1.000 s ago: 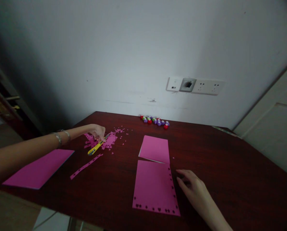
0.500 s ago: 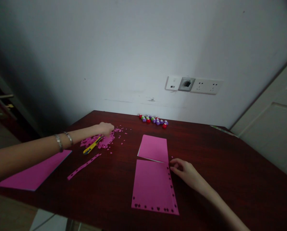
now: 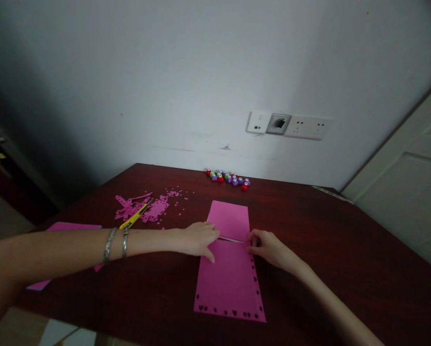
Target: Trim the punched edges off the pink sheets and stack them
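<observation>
Our left hand (image 3: 197, 239) has moved from the scraps (image 3: 157, 208) at eight o'clock to the pink near panel (image 3: 226, 283) and far panel (image 3: 232, 218) at six, so both hands now attend to them. Its grip lies wide across their left edges; our right hand (image 3: 267, 246), at five, has a narrow grip, pinching or not we cannot tell.

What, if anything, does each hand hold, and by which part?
The right hand appears to pinch the hole-punched pink sheet at its upper right corner; the left hand is at its upper left, grip unclear.
</observation>
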